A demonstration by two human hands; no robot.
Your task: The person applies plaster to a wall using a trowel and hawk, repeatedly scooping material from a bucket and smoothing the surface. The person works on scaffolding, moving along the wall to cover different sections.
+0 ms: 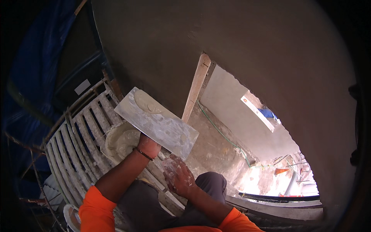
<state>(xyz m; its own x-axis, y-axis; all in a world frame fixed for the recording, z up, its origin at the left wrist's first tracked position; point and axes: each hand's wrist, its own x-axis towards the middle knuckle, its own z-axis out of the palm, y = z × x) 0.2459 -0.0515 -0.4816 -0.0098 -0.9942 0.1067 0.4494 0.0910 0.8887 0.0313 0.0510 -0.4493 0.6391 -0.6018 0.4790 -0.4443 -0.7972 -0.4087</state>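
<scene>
Your orange sleeves (pixel 96 205) lie nearest; beyond them, your left hand (pixel 148 146) grips the flat plate (pixel 172 133) from beneath, beside the bucket (pixel 109 135). I cannot tell whether your smeared right hand (pixel 181 176) holds anything. The wall (pixel 262 46) looks largely smooth, but the unspread paste (pixel 146 103) suggests work remains.

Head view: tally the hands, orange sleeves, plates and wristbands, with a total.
Hands: 2 (left hand, right hand)
Orange sleeves: 2
Plate: 1
Wristband: 1
Total: 6
</scene>
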